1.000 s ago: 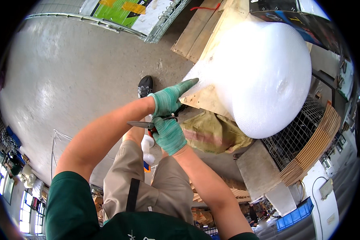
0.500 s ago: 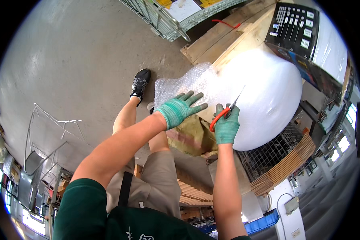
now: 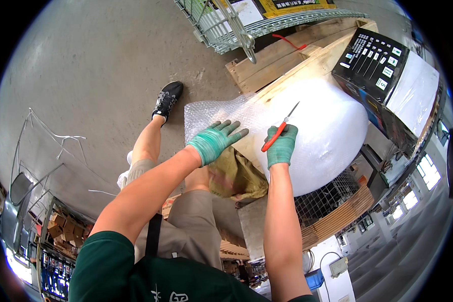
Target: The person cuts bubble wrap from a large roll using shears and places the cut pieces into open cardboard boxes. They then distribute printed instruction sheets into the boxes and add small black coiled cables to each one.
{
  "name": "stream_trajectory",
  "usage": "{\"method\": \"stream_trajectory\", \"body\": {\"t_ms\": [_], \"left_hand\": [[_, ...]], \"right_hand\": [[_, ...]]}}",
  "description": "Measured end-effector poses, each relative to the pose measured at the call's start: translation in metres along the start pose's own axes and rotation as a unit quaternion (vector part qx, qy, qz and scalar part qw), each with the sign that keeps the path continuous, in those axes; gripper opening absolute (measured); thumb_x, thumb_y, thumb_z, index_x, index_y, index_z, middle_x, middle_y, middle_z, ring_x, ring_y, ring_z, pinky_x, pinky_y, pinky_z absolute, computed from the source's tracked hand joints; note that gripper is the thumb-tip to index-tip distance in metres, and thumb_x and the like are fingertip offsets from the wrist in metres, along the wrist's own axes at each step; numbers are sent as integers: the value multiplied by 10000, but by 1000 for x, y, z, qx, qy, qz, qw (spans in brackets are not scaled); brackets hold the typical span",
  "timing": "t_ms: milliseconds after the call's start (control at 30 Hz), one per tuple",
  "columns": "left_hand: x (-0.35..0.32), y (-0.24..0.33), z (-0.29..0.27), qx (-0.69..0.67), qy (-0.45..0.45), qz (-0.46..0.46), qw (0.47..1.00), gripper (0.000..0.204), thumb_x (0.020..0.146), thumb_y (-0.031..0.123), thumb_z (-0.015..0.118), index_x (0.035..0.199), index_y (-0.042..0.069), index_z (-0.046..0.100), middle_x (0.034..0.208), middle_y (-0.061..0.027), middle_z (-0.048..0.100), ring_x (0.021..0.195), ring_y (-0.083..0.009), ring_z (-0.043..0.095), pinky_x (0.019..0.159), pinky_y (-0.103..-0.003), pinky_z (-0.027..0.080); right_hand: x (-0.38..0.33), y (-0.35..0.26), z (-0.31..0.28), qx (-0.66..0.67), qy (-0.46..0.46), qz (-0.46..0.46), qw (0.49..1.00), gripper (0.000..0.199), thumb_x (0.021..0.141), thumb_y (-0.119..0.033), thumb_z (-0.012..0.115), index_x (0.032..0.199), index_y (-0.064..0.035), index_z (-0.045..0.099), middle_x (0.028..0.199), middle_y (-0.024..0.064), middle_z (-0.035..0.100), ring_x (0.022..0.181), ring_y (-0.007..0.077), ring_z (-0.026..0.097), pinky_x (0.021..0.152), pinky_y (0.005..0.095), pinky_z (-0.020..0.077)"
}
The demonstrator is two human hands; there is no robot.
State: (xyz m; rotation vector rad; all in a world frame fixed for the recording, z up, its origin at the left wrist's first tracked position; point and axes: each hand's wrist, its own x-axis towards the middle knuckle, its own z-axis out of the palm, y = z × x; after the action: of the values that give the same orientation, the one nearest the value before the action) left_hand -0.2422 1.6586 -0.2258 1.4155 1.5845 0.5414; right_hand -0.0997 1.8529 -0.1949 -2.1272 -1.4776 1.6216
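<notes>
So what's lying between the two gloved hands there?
In the head view, a loose sheet of bubble wrap spans from the left hand to the right hand, which grips red-handled scissors; wooden board edge beneath.

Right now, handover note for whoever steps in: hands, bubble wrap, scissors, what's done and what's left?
Left hand: green glove, flat on the loose sheet of bubble wrap, fingers spread, holding it down.
Right hand: green glove, gripping red-handled scissors, blades pointing up and away over the big bubble wrap roll.
The roll lies on a wooden pallet; the sheet is pulled out from it toward the floor.
Done: sheet drawn out and pinned.
Left: no cut line is visible; the sheet looks still joined to the roll.
</notes>
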Motion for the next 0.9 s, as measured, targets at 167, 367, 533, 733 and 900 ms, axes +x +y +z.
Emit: {"method": "stream_trajectory", "body": {"t_ms": [167,367,533,733,900], "left_hand": [[-13,-8,-1,27,18,12,999,737,910,46,537,1605,182,334,1637,-189,365,1467,-423,413,1239,-481,322],[-43,-11,-20,56,3,-1,998,716,891,72,565,1572,185,375,1637,-168,368,1450,-400,440,1230,-475,343],[-50,-7,-9,67,24,15,997,745,892,56,561,1586,233,351,1649,-156,353,1457,-409,433,1212,-479,371],[-48,-11,10,65,15,-1,998,740,975,45,480,1621,324,254,1687,-124,289,1494,-398,385,1238,-461,344],[-49,-13,22,53,43,4,998,708,966,78,457,1620,283,280,1678,-141,308,1468,-406,422,1227,-473,353]], "right_hand": [[-59,-49,-54,55,-112,12,992,717,851,107,557,1517,-115,411,966,41,548,824,208,665,808,381,600],[-90,-105,-96,-195,-271,198,921,388,967,-308,682,1208,-13,605,869,43,556,728,155,610,680,348,591],[-51,-112,-69,-334,-291,262,857,510,908,-518,743,1047,-45,613,825,54,555,649,167,582,587,400,607],[-15,-142,-24,-438,-265,292,808,612,900,-565,728,1110,-10,582,761,38,532,598,178,574,626,448,638],[-8,-150,-14,-528,-290,248,758,623,956,-558,667,1044,58,629,632,54,513,479,186,527,496,393,550]]}}
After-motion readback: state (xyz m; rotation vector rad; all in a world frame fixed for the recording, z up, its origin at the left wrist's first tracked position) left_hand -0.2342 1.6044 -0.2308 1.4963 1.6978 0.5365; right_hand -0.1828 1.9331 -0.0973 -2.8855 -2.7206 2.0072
